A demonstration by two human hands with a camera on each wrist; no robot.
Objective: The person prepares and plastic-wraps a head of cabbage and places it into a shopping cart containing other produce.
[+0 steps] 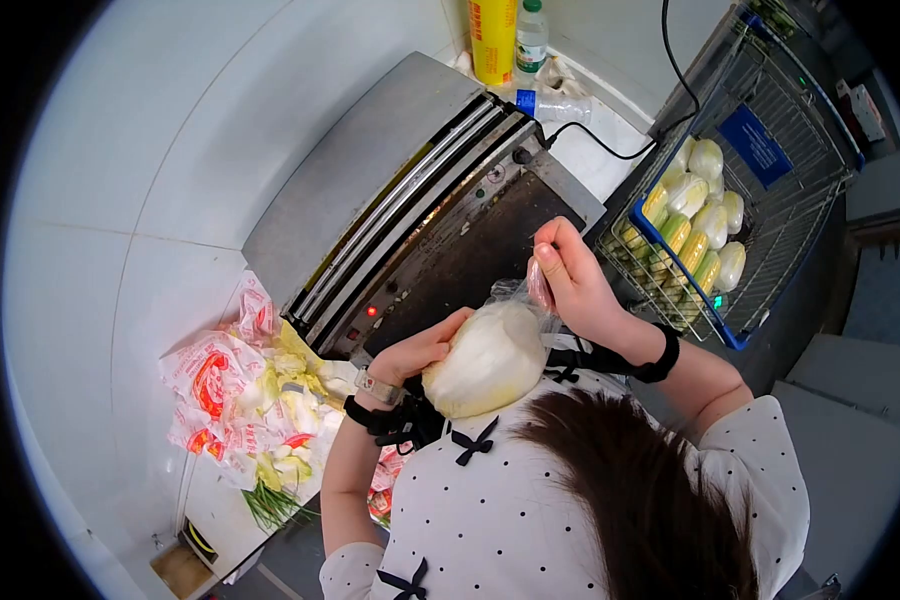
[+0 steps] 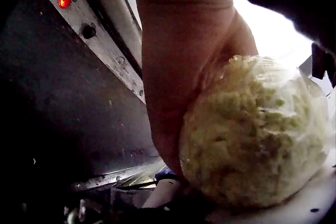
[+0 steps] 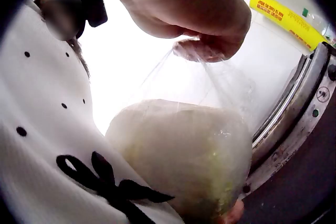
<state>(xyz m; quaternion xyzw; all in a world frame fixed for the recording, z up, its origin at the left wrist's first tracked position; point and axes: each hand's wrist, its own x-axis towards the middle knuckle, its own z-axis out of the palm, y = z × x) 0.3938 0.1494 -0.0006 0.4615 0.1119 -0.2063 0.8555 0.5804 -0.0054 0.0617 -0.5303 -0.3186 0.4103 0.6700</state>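
We saw the pale cabbage [image 1: 490, 360] resting between the two hands, close against the person's dotted shirt [image 1: 510, 500] and just in front of the metal machine [image 1: 370, 170]. The left hand [image 1: 415, 352] held it from the person's left side, the palm and thumb lying along its flank. In the right wrist view we could also make out a fingertip touching the cabbage low down, though most of the left fingers were hidden behind it.

The right hand [image 1: 573, 285] was closed in a tight grip on a gathered bunch of clear film [image 3: 223, 79]. We saw that it sat above the cabbage and to the person's right, apart from the cabbage itself; the film ran down from the fist in taut folds and spread over the rounded top. In the left wrist view we noticed crinkled, yellow-green leafy texture showing through the wrap.

Beyond the hands, a red light [image 1: 372, 311] glowed on the machine's front. Off to the person's right we saw wrapped vegetables [image 1: 710, 220] in a blue-rimmed wire basket [image 1: 738, 338], and to the left, printed plastic bags [image 1: 210, 385] beside loose leaves [image 1: 288, 465].
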